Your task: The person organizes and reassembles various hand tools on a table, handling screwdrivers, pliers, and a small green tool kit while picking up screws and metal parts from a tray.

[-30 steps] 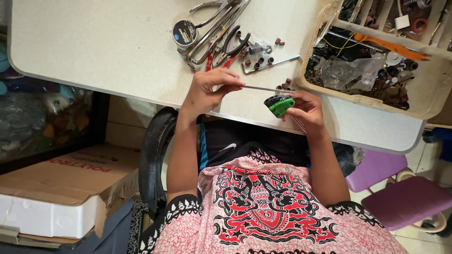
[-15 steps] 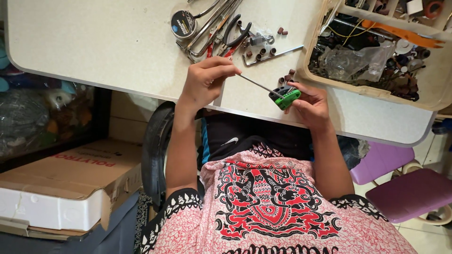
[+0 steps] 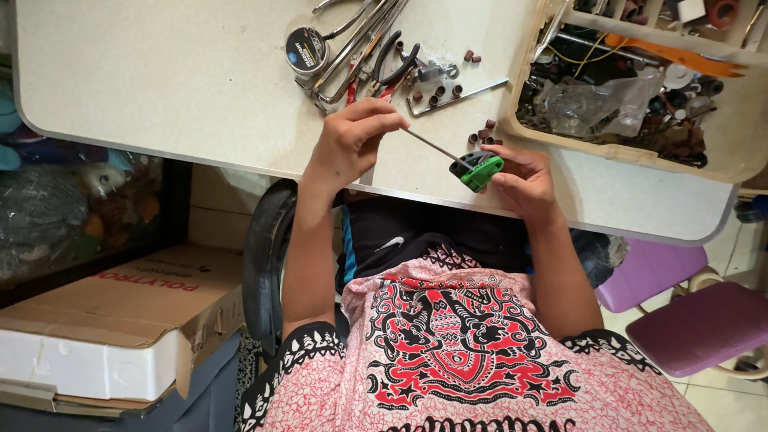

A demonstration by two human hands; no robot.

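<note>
Screwdriver (image 3: 472, 166) tilted steeper than before.

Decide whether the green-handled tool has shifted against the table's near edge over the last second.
No. The green-handled tool, in the right hand, still sits just inside the table's near edge, beside the small brown cylinders.

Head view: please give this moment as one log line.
left hand pinches metal shaft | right hand grips green handle | over table

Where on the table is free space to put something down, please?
The table's left half is bare, from its rounded edge to the tool pile. A narrower bare strip runs below the tray, right of the right hand. Between pile and tray it is crowded with small parts.
</note>
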